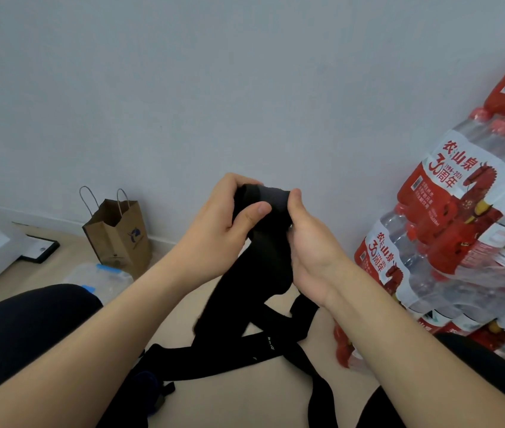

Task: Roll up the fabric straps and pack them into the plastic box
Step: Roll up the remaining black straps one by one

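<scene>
My left hand (220, 230) is curled around the started roll (271, 196), thumb pressed across its near face; my right hand (313, 245) grips the same roll from the right, thumb on top and fingers wrapped behind; I judge the two-sided hold is there to pinch the coil so the turns cannot spring loose while more is wound on. Both hands are raised in front of the pale wall (245, 72), which lets the rest of the fabric strap (254, 273) hang down under its own weight and feed in flat instead of twisted. The tail drops to the floor (245, 393) between my knees, where it meets more black straps (276, 350) lying crossed over one another; I cannot tell which lengths belong to the one in hand. The plastic box (100, 278), clear with blue clips, sits on the floor to the left beside my left knee (22, 329), near enough to reach once the roll is finished; whether anything is packed in it I cannot tell. Behind it a brown paper bag (118, 233) stands against the wall; packs of bottled water (461, 227) are stacked at the right.
</scene>
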### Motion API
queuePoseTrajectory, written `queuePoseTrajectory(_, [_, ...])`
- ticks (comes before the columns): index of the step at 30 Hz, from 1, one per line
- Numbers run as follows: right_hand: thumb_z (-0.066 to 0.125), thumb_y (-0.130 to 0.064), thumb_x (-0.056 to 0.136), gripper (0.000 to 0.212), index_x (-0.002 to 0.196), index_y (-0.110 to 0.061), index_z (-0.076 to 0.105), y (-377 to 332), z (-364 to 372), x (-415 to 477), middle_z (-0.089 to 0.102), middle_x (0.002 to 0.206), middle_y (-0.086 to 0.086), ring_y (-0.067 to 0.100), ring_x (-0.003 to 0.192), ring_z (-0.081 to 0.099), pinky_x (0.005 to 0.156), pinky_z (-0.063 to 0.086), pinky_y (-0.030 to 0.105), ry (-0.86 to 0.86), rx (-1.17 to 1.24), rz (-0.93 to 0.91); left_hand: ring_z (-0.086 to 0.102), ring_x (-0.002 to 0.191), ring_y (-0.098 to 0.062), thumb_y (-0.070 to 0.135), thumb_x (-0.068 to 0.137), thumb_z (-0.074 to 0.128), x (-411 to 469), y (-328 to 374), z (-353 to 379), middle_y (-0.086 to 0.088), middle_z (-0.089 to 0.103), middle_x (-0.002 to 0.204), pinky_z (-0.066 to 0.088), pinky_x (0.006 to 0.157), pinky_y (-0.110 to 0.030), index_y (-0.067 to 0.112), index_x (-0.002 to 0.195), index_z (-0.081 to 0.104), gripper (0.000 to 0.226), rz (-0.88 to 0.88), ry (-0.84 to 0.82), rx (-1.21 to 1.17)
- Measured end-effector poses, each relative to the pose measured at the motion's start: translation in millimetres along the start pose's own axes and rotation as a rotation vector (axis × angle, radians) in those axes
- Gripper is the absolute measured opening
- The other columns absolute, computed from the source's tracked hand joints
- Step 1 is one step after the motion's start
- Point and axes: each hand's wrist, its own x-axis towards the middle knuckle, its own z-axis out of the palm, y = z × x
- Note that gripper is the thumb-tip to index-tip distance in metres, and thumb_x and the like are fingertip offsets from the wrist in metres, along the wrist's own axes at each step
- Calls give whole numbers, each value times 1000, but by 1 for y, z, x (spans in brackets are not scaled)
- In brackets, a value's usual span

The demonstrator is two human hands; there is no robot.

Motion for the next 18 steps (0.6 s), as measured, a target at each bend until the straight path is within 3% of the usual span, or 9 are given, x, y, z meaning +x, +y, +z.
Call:
queuePoseTrajectory(3, [32,-67,110,68,121,-23,83,0,-4,2,79,129,9,24,121,75,108,56,46,-11,44,15,60,72,-2,15,107,65,2,0,-5,19,64,90,46,70,-15,17,128,59,22,45,9,60])
queuePoseTrajectory(5, [35,-65,111,65,128,-20,79,-2,-7,2,77,132,11,27,125,73,113,52,49,-42,6,-22,67,81,-6,12,105,68,4,-1,-11,20,67,92,56,79,-22,20,125,62,23,5,-45,-36])
queuePoseTrajectory(7, [39,-60,112,61,141,-16,69,-3,-7,1,74,137,12,28,130,71,116,49,50,-69,-45,-81,70,98,-14,20,103,71,4,0,-17,9,72,105,61,94,-32,21,123,65,20,-29,-108,-175])
queuePoseTrajectory(9, [45,-50,114,50,141,-15,66,-1,-4,0,76,134,12,28,127,72,115,52,51,-34,-104,-169,68,105,-18,41,103,67,5,2,-17,-11,71,116,58,98,-37,15,120,66,31,-110,-123,-379])
queuePoseTrajectory(11, [49,-41,115,38,135,-16,68,1,-1,-1,78,126,11,28,120,75,106,59,47,29,-196,-260,66,103,-14,54,103,56,7,1,-13,-5,70,114,57,97,-40,18,119,66,41,-199,-67,-444])
queuePoseTrajectory(13, [51,-34,115,27,129,-20,69,-1,-1,-2,80,119,10,28,113,77,98,63,45,74,-306,-330,68,101,-11,55,104,51,6,0,-9,6,70,111,58,97,-43,24,127,60,40,-262,-55,-363])
queuePoseTrajectory(16, [52,-27,115,20,125,-23,69,-6,-4,-4,80,113,7,25,107,78,97,63,46,113,-441,-370,74,111,-18,46,113,48,3,-5,-12,0,75,121,62,90,-40,19,136,56,36,-316,-162,-316])
queuePoseTrajectory(18, [52,-26,115,24,135,-24,65,-7,-9,-4,80,114,5,20,106,79,94,64,40,82,-451,-316,75,110,-17,34,113,51,3,-6,-19,-3,74,120,63,86,-34,15,133,54,27,-278,-183,-244])
